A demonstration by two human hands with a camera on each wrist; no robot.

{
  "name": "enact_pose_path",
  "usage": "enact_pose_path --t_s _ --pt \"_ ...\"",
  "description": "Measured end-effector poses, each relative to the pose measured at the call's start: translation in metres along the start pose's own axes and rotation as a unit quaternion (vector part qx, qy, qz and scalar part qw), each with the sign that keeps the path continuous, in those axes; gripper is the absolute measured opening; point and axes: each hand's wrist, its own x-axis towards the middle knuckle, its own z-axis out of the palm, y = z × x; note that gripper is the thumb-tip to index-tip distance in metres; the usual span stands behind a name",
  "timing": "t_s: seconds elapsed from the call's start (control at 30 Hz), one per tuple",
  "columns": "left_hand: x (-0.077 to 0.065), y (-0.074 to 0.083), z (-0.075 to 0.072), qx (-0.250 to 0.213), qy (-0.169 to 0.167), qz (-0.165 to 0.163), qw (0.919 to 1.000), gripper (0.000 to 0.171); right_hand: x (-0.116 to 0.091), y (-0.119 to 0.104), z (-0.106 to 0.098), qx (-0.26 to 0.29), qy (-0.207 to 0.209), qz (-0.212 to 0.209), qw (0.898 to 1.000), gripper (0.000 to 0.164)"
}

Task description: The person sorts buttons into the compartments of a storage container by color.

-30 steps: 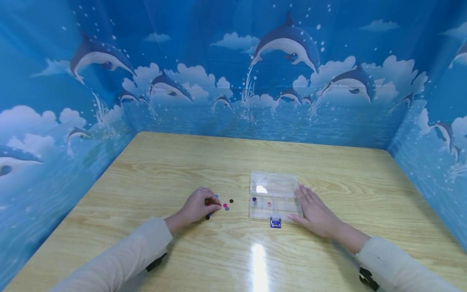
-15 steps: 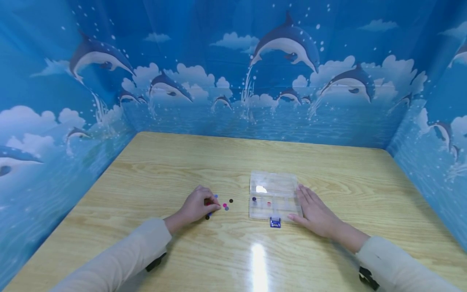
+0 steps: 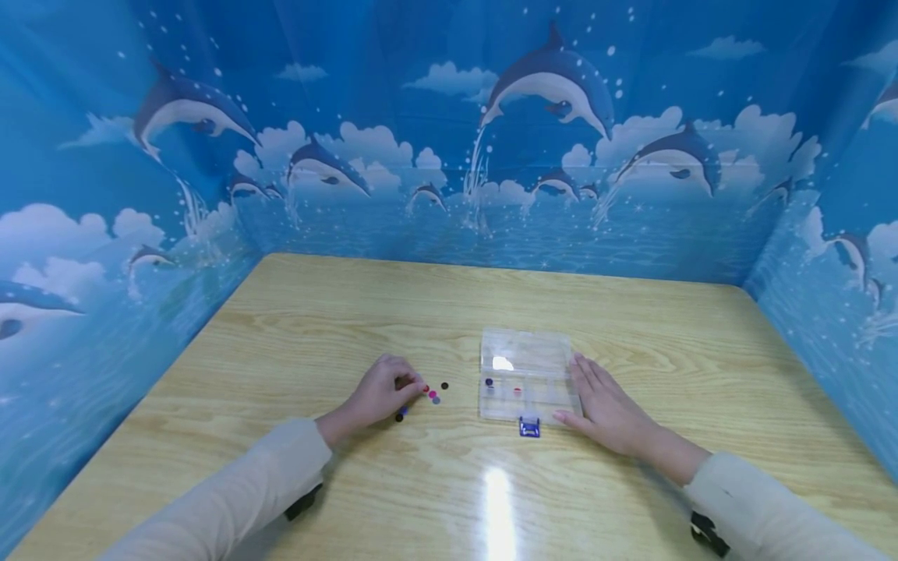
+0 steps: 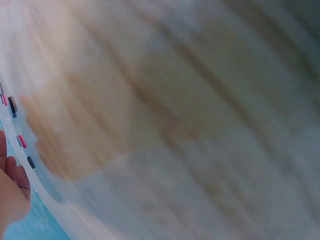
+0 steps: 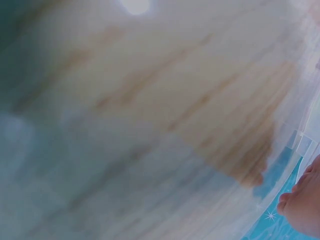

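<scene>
In the head view my left hand [image 3: 382, 393] is over the left part of the table, thumb and forefinger pinching a small red button-like disc [image 3: 426, 388]. Close by lie a pink disc [image 3: 432, 394], a grey-blue disc [image 3: 436, 400] and a black disc [image 3: 445, 386]. Nearer to me are another black disc [image 3: 399, 418] and a blue disc [image 3: 404, 411], partly by the hand. My right hand [image 3: 610, 409] rests with straight fingers against the right side of a clear divided plastic box [image 3: 501, 409], its lid laid back. A dark disc [image 3: 489, 382] and a red disc [image 3: 517, 391] are inside.
A blue clasp [image 3: 529, 428] sticks out at the box's front edge. The wooden table [image 3: 365, 304] is bordered by dolphin-print cloth [image 3: 449, 210] at the back and both sides. Both wrist views show mostly blurred table surface.
My left hand has shifted slightly, and the red disc now shows at its fingertips. A light-blue disc beyond the fingers is now hidden. My right hand and the box stay put.
</scene>
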Motion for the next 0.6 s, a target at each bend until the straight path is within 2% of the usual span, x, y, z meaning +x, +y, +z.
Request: enact_pose_path --t_s 0.33,0.6 --pt "0.0027 0.0045 0.0003 -0.018 0.003 -0.02 0.9996 0.007 -0.0009 -0.0014 -0.0007 -0.002 0.006 -0.003 1.0 0.084" --pt "0.0053 0.0063 0.0019 -0.022 0.014 -0.005 0.9996 0.008 -0.0014 -0.0028 -0.0023 0.001 0.002 0.002 1.0 0.084"
